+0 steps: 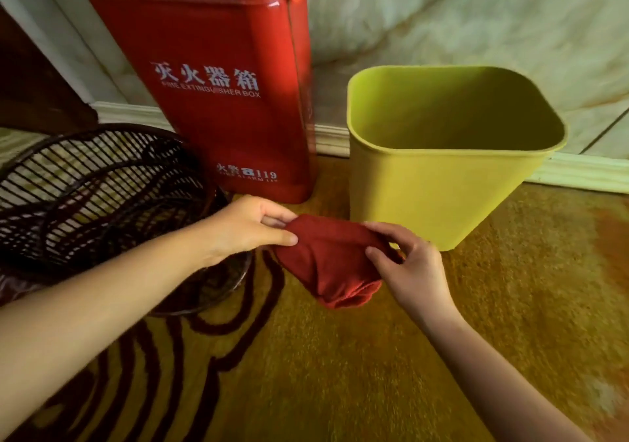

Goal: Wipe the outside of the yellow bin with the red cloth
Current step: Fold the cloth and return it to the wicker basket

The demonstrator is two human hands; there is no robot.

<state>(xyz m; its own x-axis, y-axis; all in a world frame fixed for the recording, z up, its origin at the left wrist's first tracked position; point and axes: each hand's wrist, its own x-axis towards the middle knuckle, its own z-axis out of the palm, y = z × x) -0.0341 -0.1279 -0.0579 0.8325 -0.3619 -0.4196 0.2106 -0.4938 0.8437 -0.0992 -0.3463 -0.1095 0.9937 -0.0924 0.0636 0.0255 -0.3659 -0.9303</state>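
Observation:
The yellow bin (435, 189) stands upright and empty on the carpet at the right, close to the wall. A folded red cloth (326, 264) hangs in the air just in front of the bin's lower left corner. My left hand (245, 227) pinches the cloth's upper left edge. My right hand (408, 264) pinches its upper right edge between thumb and fingers. The cloth's lower end droops free. The cloth is near the bin, and I cannot tell whether it touches it.
A tall red fire extinguisher box (211, 77) stands against the wall left of the bin. A dark wire basket (95, 196) sits at the left under my left forearm. Patterned yellow carpet (340, 373) covers the floor. A white skirting board (578, 172) runs behind.

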